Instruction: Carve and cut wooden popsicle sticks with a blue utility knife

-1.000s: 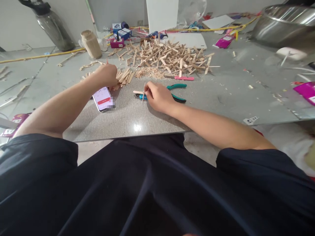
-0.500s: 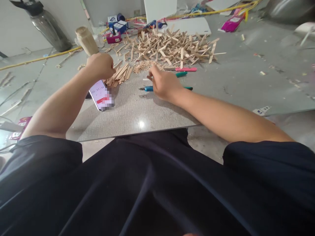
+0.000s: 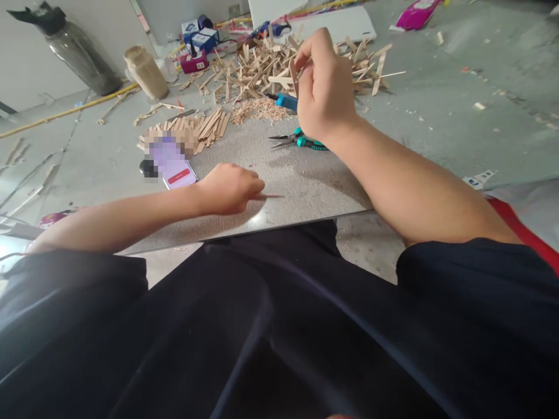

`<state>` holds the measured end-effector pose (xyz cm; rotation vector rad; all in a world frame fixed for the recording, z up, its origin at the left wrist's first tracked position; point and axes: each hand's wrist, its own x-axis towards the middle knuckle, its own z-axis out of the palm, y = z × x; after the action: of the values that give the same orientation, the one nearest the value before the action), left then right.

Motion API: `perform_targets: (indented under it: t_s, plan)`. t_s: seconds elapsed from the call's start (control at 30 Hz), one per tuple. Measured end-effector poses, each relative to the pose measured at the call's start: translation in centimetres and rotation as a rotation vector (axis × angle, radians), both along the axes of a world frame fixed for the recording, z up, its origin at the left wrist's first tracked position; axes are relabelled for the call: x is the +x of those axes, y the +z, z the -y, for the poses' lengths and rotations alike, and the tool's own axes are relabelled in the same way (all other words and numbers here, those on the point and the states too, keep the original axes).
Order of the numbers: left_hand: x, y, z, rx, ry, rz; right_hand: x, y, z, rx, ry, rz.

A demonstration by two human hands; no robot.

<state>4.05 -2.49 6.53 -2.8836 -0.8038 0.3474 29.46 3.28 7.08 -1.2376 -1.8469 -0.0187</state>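
Note:
My left hand (image 3: pixel 233 187) is closed low over the near part of the table, by the phone. A thin stick (image 3: pixel 271 196), seen nearly edge-on, juts from its fingertips. Raised before the big stick pile is my right hand (image 3: pixel 326 90), its fingers curled closed. A blue-handled tool (image 3: pixel 286 102) with a dark pointed tip sticks out from its left side; the rest is hidden by the hand. Below it, green-handled needle-nose pliers (image 3: pixel 301 139) lie with jaws apart. A phone (image 3: pixel 177 169) rests against a bundle of flat wooden sticks (image 3: pixel 212 131).
Small wood shavings (image 3: pixel 257 110) lie before a heap of wooden sticks (image 3: pixel 262 73). A jar (image 3: pixel 146 73) and a grey bottle (image 3: pixel 82 55) stand at the back left. Boxes (image 3: pixel 205 39) and a pink packet (image 3: pixel 417 14) lie farther back. The table edge (image 3: pixel 279 224) is close to my lap.
My left hand has come from the stick bundle toward me and right, now with a thin stick. My right hand has risen with the blue-handled tool, uncovering the green pliers.

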Motion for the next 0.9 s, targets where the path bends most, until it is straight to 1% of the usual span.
perform_targets:
  t_s: [0.07,0.17,0.27,0.3,0.33,0.4,0.47,0.5,0.53,0.6,0.63,0.7,0.73,0.77,0.8,0.83,0.9]
  plan:
    - [0.6,0.1,-3.1,0.005,0.086,0.015,0.1,0.2,0.2,0.037,0.033,0.001]
    - [1.3,0.2,-8.1,0.047,0.125,-0.013,0.3,0.1,0.0,0.075,0.06,-0.014]
    - [1.8,0.1,-12.4,0.094,0.255,-0.03,0.5,-0.3,-0.8,0.09,0.062,-0.018]
    - [1.9,0.1,-13.5,0.128,0.31,-0.031,0.5,-0.5,-1.1,0.093,0.064,-0.029]
    - [1.9,0.1,-14.4,0.153,0.336,-0.044,0.5,-0.5,-1.3,0.093,0.064,-0.044]
    - [1.8,0.4,-15.4,0.195,0.35,-0.051,0.5,-0.5,-1.5,0.097,0.066,-0.065]
    - [1.6,0.9,-15.0,0.208,0.369,-0.048,0.6,-0.2,-1.4,0.107,0.072,-0.066]
    - [1.5,1.2,-14.1,0.207,0.387,-0.042,0.6,-0.1,-1.3,0.115,0.074,-0.064]
    - [1.5,1.5,-12.9,0.198,0.393,-0.037,0.6,0.1,-1.1,0.124,0.073,-0.065]
    - [1.8,1.9,-9.4,0.151,0.355,-0.05,0.7,0.2,-1.0,0.147,0.068,-0.078]
    - [2.2,1.9,-7.4,0.118,0.303,-0.059,0.7,0.3,-0.9,0.164,0.072,-0.088]
    - [3.3,1.6,-3.4,0.023,0.094,-0.053,0.7,0.2,-0.9,0.207,0.09,-0.11]
    - [3.9,1.3,-1.7,-0.01,-0.019,-0.064,0.7,0.1,-0.9,0.225,0.102,-0.119]
    - [4.6,0.9,-0.4,-0.03,-0.106,-0.082,0.7,0.1,-0.9,0.238,0.111,-0.123]
    - [5.2,0.5,0.4,-0.031,-0.149,-0.096,0.7,0.1,-0.8,0.244,0.114,-0.121]
    - [5.7,0.1,0.8,-0.022,-0.151,-0.094,0.6,0.1,-0.7,0.239,0.109,-0.114]
    - [6.4,-0.5,0.4,0.018,-0.088,-0.056,0.6,0.3,-0.3,0.194,0.091,-0.08]
